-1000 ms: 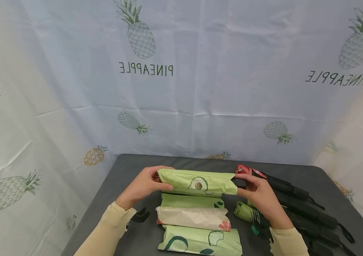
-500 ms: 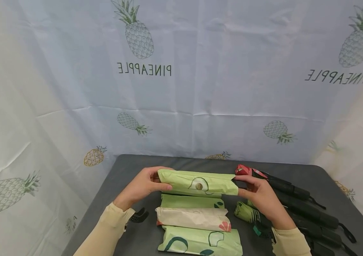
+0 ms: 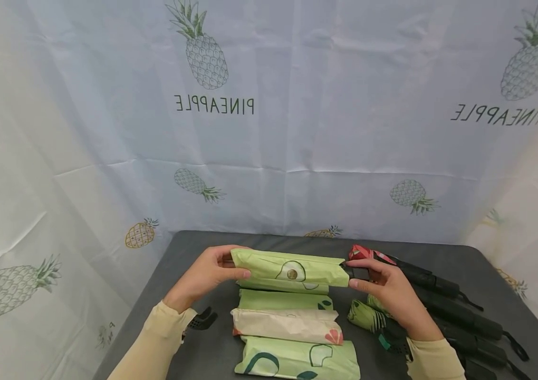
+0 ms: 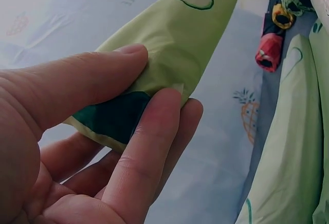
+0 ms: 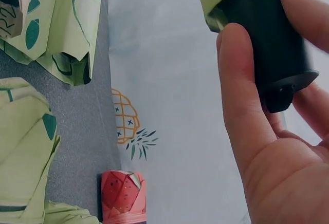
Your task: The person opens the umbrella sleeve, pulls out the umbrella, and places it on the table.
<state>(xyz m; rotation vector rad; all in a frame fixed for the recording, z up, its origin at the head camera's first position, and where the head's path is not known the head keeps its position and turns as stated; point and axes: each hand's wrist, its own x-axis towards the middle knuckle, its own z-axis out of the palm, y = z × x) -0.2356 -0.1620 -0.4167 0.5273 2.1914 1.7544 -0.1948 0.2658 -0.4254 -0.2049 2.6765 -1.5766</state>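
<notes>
A light green sleeve (image 3: 269,266) with an avocado print is held level above the table by both hands. A black umbrella handle (image 5: 275,34) sticks out of the sleeve's right end. My left hand (image 3: 207,274) pinches the sleeve's left end; in the left wrist view, the thumb lies on one face and the fingers on the other. My right hand (image 3: 387,290) grips the black handle between thumb and fingers, close to the sleeve's mouth. The sleeve hides whatever else is inside it.
On the grey table (image 3: 193,243), a green sleeve (image 3: 280,300), a cream sleeve (image 3: 288,324) and another green sleeve (image 3: 302,359) lie in a column. At the right lie several folded umbrellas, including a red-topped one (image 3: 363,252) and a green one (image 3: 365,315). A pineapple-print cloth (image 3: 269,200) hangs behind.
The sleeve has shifted slightly left with my left hand. More of the black handle now shows between the sleeve's right end and my right hand.
</notes>
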